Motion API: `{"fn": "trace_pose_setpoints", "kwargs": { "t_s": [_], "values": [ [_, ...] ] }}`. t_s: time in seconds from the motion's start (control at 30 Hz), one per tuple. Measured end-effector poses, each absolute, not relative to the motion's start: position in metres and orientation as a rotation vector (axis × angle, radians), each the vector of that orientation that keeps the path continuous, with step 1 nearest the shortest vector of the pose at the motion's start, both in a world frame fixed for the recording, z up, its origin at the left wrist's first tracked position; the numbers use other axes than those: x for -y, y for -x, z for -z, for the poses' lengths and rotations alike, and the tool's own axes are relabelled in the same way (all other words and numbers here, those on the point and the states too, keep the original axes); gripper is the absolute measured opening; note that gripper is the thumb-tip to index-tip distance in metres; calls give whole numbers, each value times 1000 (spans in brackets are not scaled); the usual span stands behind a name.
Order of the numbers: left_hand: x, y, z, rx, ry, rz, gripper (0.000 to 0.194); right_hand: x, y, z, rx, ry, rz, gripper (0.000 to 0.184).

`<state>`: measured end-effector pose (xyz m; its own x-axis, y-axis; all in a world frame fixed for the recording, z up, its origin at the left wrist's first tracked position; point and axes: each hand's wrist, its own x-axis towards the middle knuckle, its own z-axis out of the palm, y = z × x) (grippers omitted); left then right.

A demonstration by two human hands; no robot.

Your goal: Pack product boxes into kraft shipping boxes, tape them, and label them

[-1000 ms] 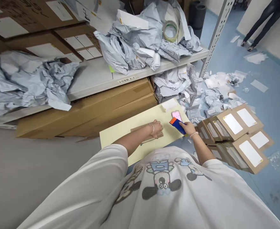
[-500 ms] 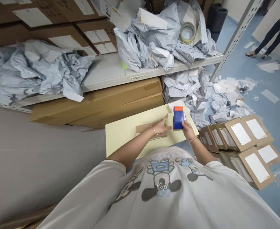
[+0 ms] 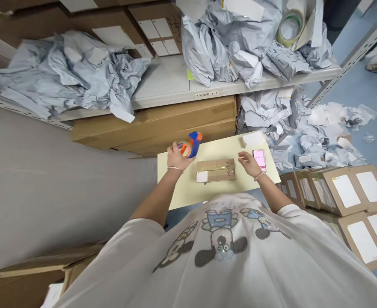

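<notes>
On the counter (image 3: 182, 192), a pale yellow board: a flat kraft cardboard mailer (image 3: 215, 170) lies mid-surface, a white label (image 3: 202, 176) at its left end. Left hand (image 3: 177, 156) is raised over the counter's left part, grip clamped round a tilted blue-and-orange tape dispenser (image 3: 191, 144). Right hand (image 3: 249, 165) sits low toward the counter's right side, grip apart, fingers spread, just beside the mailer. Near it, a pink-screened phone (image 3: 259, 159) lies flat on the counter; a white packet (image 3: 253, 139) sits by the far edge. Behind the counter, brown cartons (image 3: 152, 126) stand beneath a shelf (image 3: 162, 81) heaped with crumpled grey mailer bags (image 3: 223, 47).
</notes>
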<state>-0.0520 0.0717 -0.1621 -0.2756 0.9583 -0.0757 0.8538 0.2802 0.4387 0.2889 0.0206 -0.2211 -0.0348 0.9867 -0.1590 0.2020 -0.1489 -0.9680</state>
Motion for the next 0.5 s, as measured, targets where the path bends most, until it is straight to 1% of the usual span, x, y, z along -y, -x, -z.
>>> {"fn": "trace_pose_setpoints", "kwargs": {
  "t_s": [0.1,0.17,0.33,0.5],
  "values": [
    [-41,92,191,-2455,-1411,-204,107,1,-302,244,1201,1631,-1197,35],
    [-19,105,211,-2475,-1312,-101,103,14,-304,256,1152,1698,-1190,35],
    [13,112,248,-2446,-1146,-60,101,33,-294,270,1097,1778,-1267,34],
    [11,109,260,-2436,-1033,-21,100,34,-287,268,1075,1789,-1287,35]
  ]
}}
